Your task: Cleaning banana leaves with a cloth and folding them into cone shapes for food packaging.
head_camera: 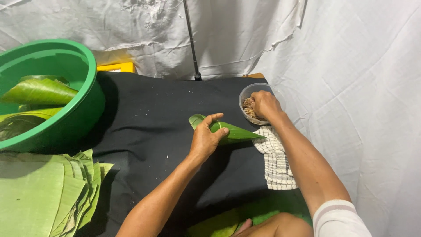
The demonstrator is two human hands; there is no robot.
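Note:
My left hand (205, 139) grips a green banana leaf rolled into a cone (237, 132), which lies with its tip pointing right on the black cloth (149, 118). My right hand (264, 104) reaches into a small clear plastic tub (246, 93) of thin brown sticks (248, 108), fingers curled among them. Whether it holds a stick is hidden by the fingers.
A large green basin (83, 109) with folded leaf parcels (37, 92) stands at the left. A stack of cut banana leaves (39, 193) lies at the lower left. A checked white cloth (276, 160) lies under my right forearm. White sheeting hangs behind and right, with a thin dark pole (191, 41).

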